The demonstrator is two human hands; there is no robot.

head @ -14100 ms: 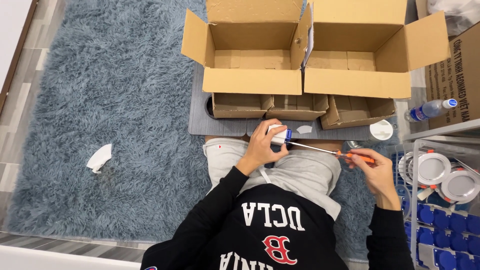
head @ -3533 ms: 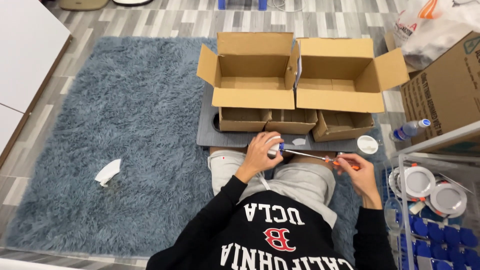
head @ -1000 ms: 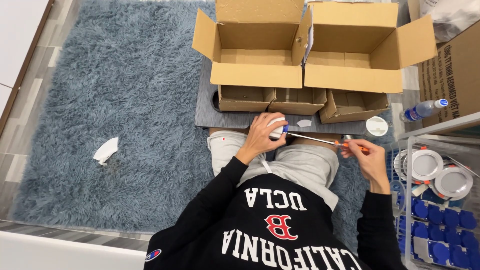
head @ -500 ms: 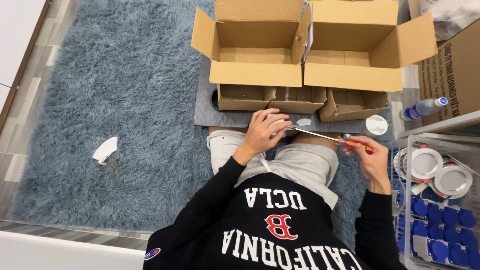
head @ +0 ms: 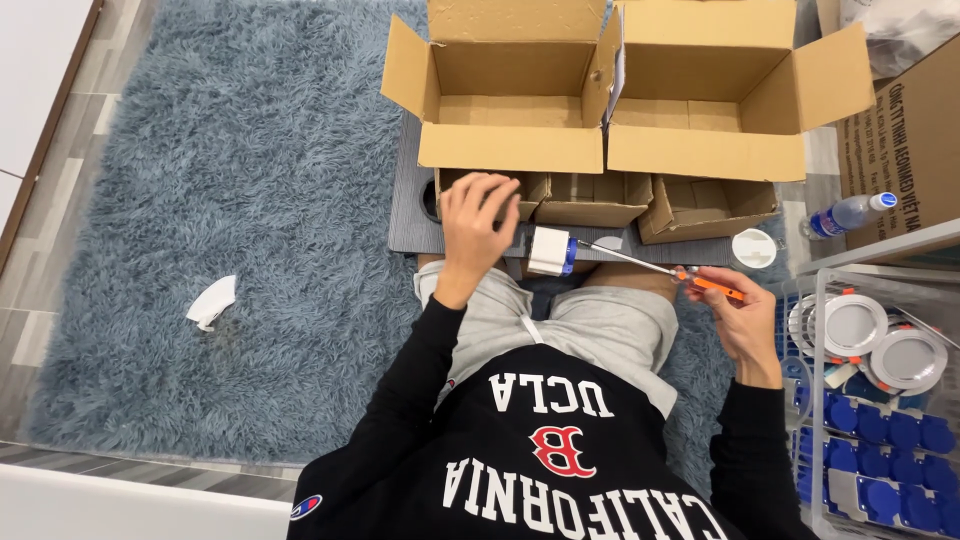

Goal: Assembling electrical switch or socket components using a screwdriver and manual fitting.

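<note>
Working a long-shafted screwdriver with an orange handle [head: 712, 284] into a small white-and-blue part [head: 551, 251], the person sits at the edge of a grey board [head: 412, 215] on a shaggy blue rug [head: 250, 180]. The right hand [head: 740, 320] is closed around the screwdriver's handle, with the tip reaching to the part, which rests at the board's near edge just above the knees. The left hand [head: 478, 222] hovers with fingers spread loosely, holding nothing, just left of the part and in front of a low cardboard tray [head: 590, 198]. The step looks like fastening or loosening on that part, and the next move calls for steadying it with the free hand. Room is tight: open cardboard boxes [head: 620, 90] crowd the far side, a clear bin of round fittings [head: 870, 340] hems the right, while the rug lies open leftward past a crumpled white scrap [head: 210, 300].
</note>
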